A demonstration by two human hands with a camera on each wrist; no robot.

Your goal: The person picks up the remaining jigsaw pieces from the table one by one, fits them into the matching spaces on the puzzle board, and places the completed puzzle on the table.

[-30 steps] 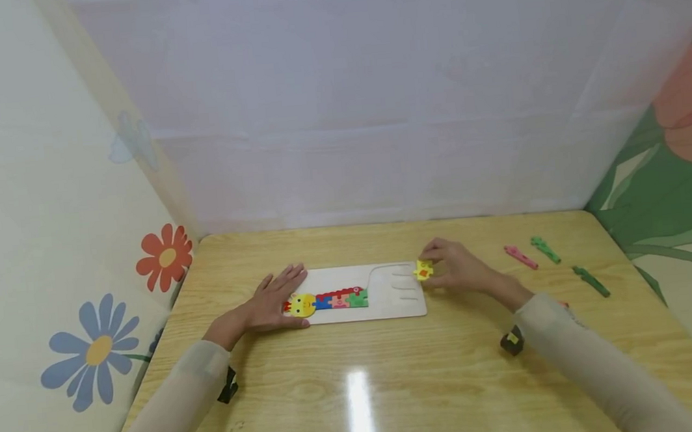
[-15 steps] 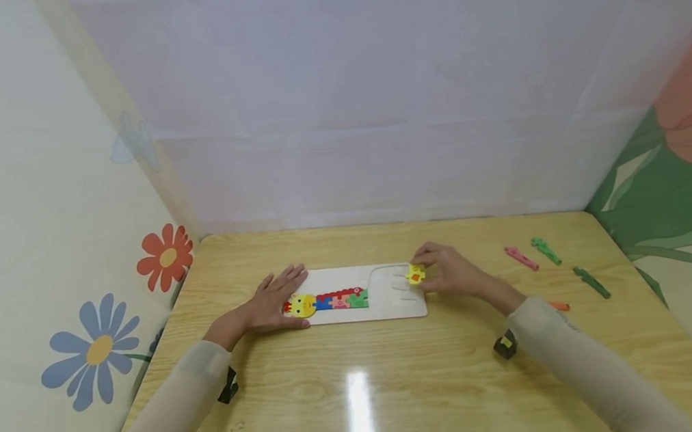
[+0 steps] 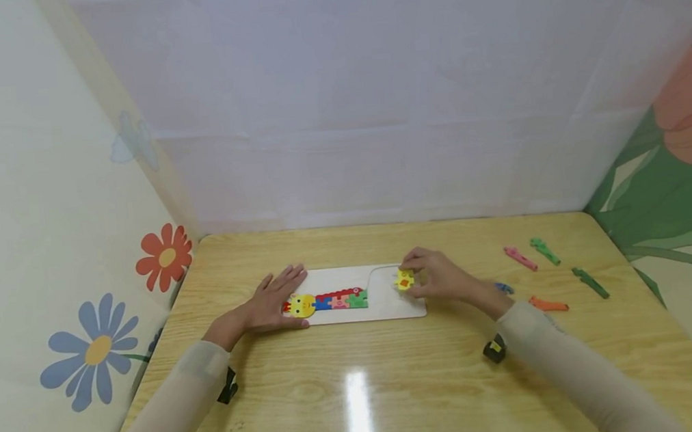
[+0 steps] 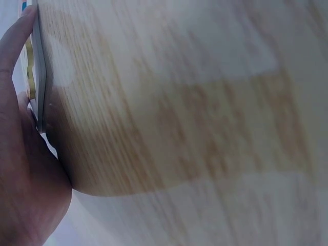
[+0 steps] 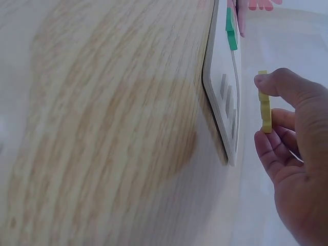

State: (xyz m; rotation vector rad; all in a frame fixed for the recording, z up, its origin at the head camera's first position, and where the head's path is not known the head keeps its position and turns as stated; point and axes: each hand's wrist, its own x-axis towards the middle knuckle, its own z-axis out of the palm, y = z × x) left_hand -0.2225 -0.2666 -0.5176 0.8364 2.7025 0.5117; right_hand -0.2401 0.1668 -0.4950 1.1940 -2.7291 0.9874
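The board (image 3: 333,279) is straddled by the spread left hand (image 3: 269,306), while a yellow piece (image 3: 404,280) is pinched above its other end by the right hand (image 3: 443,279).

Beige slvs (image 3: 571,361), blk wrist cams (image 3: 491,352), R w/ yel patch (image 3: 495,346).

In the head view the left hand (image 3: 270,306) covers the left end of the white board (image 3: 385,308), the fingers (image 3: 413,263) of the right hand (image 3: 441,278) hide edges of the yellow piece (image 3: 404,280), and the right forearm (image 3: 488,297) lets only part of a blue piece (image 3: 503,288) show (a pale thing (image 3: 555,322) by the right sleeve (image 3: 584,360) is too indistinct to name). The right wrist view has the yellow piece edge-on, hiding its printed face, with the board cut off at the top. In the left wrist view the hand runs off the left edge, and the grain of the tabletop (image 4: 205,133) is blurred.
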